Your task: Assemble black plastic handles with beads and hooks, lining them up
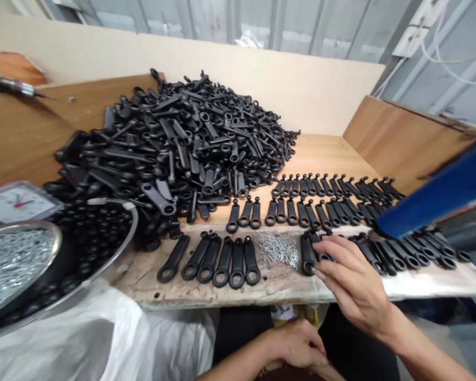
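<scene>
My right hand (pixel 351 280) is over the front edge of the table. Its bent fingers close over a black plastic lever (pixel 320 246) with a ring at one end, which they partly hide. Another black lever (pixel 307 254) lies just left of the fingertips. My left hand (pixel 299 341) is low, over my lap, with curled fingers; whatever it may hold is hidden. Left of the levers is a small heap of silver screws (pixel 280 248). Several more levers (pixel 222 262) lie side by side further left, rings toward me.
A large pile of black levers (pixel 206 132) fills the back left. Rows of levers (pixel 317 211) lie behind my right hand. A blue bar (pixel 436 188) slants in from the right. At left are a bowl of screws (pixel 55 233), a clock (pixel 18 201) and a screwdriver bit (pixel 24 87).
</scene>
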{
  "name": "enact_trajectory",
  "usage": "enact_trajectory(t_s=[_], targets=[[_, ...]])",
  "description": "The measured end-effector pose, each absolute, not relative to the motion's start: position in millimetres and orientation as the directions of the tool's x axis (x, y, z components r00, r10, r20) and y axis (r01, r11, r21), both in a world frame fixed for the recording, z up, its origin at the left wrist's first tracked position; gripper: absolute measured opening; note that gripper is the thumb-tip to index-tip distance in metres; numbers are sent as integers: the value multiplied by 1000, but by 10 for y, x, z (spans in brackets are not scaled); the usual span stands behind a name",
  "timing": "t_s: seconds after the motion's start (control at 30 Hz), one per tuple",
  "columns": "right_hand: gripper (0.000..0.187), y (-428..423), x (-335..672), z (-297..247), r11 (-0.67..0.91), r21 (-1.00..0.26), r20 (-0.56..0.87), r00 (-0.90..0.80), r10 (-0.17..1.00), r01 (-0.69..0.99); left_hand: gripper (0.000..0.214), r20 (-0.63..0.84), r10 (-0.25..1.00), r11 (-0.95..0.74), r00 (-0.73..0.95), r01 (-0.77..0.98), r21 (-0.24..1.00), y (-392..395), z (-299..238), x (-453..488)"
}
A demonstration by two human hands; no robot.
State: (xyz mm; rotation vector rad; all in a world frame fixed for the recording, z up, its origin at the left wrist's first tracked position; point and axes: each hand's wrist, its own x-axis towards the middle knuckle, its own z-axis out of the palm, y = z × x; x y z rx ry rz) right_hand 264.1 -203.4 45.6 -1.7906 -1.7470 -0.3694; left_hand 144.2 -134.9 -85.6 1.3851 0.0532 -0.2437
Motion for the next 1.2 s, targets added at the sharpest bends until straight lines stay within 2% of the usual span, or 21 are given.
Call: enact_trajectory(t_s=[0.07,0.2,0.27,0.57,0.7,0.8,0.9,0.97,1.03,1.13,1.2], targets=[[19,-2318,2470,315,41,-245,649,133,749,969,12,-209,-81,224,974,222,949,-1385,-711,1271],[24,-2590,2193,114,32,-285,742,199,641,958,25,-265,264,572,927,70,817,-1371,-282,1099],[23,-2619,2119,60,20,-287,765,217,606,958,25,-288,365,636,885,-11,772,-1386,-128,1100],[26,-2577,2106,-180,162,-207,823,82,561,965,19,-341,501,642,796,-78,763,-1495,-38,1095],[23,-2396,2080,-181,251,-225,830,51,555,941,21,-366,535,659,761,-105,745,-1363,-7,1030],[23,-2242,2127,-170,264,-263,815,67,576,928,23,-271,679,484,682,-139,864,-1015,59,872],[31,-2152,2298,-246,232,-263,816,87,572,936,26,-39,902,94,430,-106,990,-407,144,632],[35,-2141,2446,-344,194,-262,817,110,566,945,30,130,960,-137,249,14,990,53,185,487],[34,-2162,2569,-455,146,-272,812,145,566,951,33,184,963,-217,196,162,963,458,196,398],[31,-2228,2663,-605,52,-321,784,234,574,946,34,163,954,-252,251,381,890,850,150,396],[30,-2272,2682,-666,-7,-342,738,274,616,939,32,157,950,-271,272,459,846,974,95,452]])
